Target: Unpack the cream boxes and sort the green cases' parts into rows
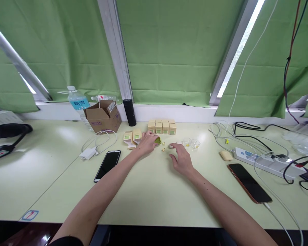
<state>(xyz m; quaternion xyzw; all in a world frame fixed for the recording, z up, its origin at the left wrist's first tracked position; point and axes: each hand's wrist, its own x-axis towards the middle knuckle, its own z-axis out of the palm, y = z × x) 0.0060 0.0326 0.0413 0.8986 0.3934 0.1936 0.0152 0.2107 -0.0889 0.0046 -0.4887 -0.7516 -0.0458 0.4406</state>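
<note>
Left hand [147, 142]: fingers curled, gripping the green piece [158, 140] at its 3 o'clock. Right hand [182, 159]: partly open, thumb apart, index fingertip at a whitish piece [171, 146]. Clear cups [195, 144] rest on the desk [154, 194] at the right hand's 1 o'clock.

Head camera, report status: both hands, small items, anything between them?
Left hand at green object. Right hand near clear cups. Small yellow pieces on table between hands.
</note>
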